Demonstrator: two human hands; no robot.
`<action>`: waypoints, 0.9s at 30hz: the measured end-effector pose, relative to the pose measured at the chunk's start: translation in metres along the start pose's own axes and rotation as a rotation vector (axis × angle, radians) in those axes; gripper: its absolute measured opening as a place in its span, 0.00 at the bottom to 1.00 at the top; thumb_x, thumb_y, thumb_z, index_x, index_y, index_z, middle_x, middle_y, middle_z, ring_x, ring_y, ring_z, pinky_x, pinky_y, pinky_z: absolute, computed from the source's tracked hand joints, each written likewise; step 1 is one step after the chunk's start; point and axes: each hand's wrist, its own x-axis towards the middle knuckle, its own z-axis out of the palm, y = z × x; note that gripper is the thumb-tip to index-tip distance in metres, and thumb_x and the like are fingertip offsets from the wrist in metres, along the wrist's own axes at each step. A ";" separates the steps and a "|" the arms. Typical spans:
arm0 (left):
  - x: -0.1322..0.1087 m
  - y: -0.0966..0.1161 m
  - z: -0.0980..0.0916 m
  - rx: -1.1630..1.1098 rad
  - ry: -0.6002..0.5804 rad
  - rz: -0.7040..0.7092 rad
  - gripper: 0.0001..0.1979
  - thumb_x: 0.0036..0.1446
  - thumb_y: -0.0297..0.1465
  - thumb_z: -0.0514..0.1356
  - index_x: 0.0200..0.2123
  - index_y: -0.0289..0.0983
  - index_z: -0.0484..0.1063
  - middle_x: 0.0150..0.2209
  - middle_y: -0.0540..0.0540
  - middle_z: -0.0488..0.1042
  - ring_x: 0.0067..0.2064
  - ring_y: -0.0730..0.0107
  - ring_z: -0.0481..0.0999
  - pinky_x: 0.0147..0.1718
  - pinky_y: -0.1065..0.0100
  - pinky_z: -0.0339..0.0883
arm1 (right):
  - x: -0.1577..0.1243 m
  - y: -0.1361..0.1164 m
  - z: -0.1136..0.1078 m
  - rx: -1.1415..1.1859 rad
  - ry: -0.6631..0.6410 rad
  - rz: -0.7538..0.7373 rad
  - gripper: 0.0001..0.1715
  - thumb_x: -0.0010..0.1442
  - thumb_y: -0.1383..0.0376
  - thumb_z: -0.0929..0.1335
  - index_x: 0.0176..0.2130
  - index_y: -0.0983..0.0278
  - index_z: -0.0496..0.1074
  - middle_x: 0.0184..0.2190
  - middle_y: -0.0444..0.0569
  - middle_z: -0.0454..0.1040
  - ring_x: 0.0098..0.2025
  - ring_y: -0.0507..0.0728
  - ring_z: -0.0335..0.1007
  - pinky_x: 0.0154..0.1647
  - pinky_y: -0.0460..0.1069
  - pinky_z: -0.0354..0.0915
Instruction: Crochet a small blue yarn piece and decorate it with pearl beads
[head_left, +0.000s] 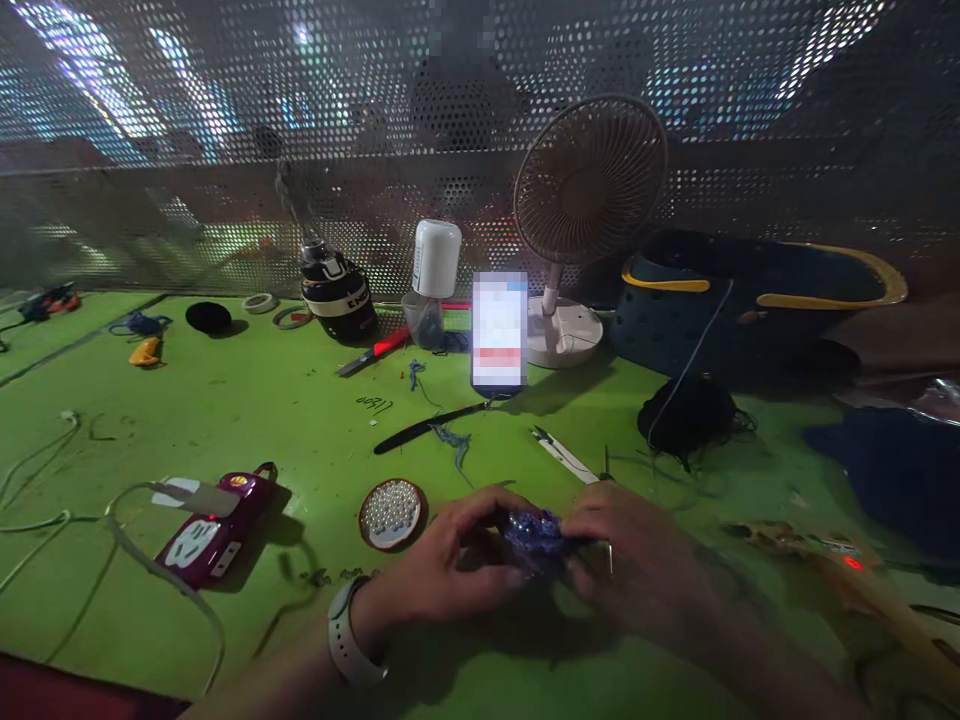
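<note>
Between my hands is a small blue-purple yarn piece point(534, 535), apparently crocheted, with shiny spots on it. My left hand point(469, 550), wearing a pale watch strap, grips it from the left with thumb and fingers. My right hand point(637, 550) pinches its right edge. A thin needle-like rod point(607, 460) shows above the right fingers, and a similar thin line shows below them; whether that hand holds it I cannot tell. Left of my left hand sits a round dish point(362, 515) of white pearl beads point(392, 508). White-handled thread snips point(562, 453) lie just beyond my right hand.
A lit phone point(499, 330) stands before a fan point(591, 190). Farther right are a dark basket point(675, 310) and a black yarn ball point(686, 415). A purple device point(217, 530) with cables lies left. A red-handled cutter point(390, 342), bottle point(341, 295) and black stick point(427, 428) lie beyond.
</note>
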 end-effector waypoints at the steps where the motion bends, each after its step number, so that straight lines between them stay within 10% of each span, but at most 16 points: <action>1: 0.000 -0.001 -0.001 0.030 0.006 0.018 0.19 0.54 0.33 0.65 0.49 0.39 0.70 0.42 0.42 0.74 0.41 0.63 0.75 0.38 0.63 0.72 | -0.001 0.001 0.001 -0.009 0.010 -0.010 0.05 0.58 0.69 0.66 0.37 0.62 0.69 0.28 0.45 0.73 0.30 0.54 0.68 0.29 0.49 0.64; 7: 0.001 -0.002 -0.001 0.252 0.102 0.188 0.19 0.50 0.30 0.67 0.47 0.42 0.73 0.56 0.39 0.66 0.60 0.49 0.63 0.55 0.47 0.62 | 0.000 0.001 0.004 -0.058 0.050 -0.075 0.03 0.59 0.69 0.65 0.37 0.62 0.68 0.28 0.45 0.73 0.30 0.54 0.67 0.32 0.50 0.65; 14: 0.002 -0.003 -0.002 0.327 0.092 0.281 0.18 0.52 0.28 0.64 0.48 0.41 0.72 0.49 0.41 0.74 0.52 0.55 0.72 0.51 0.54 0.67 | 0.008 -0.005 0.001 -0.181 0.044 -0.262 0.08 0.58 0.74 0.64 0.37 0.63 0.66 0.24 0.45 0.72 0.27 0.53 0.65 0.29 0.49 0.64; 27: -0.002 -0.003 -0.008 0.387 0.040 0.419 0.34 0.48 0.30 0.67 0.58 0.43 0.62 0.50 0.40 0.73 0.49 0.54 0.76 0.48 0.57 0.71 | 0.007 -0.005 -0.005 0.170 -0.017 0.159 0.04 0.56 0.70 0.66 0.31 0.62 0.69 0.24 0.43 0.71 0.25 0.51 0.68 0.25 0.46 0.64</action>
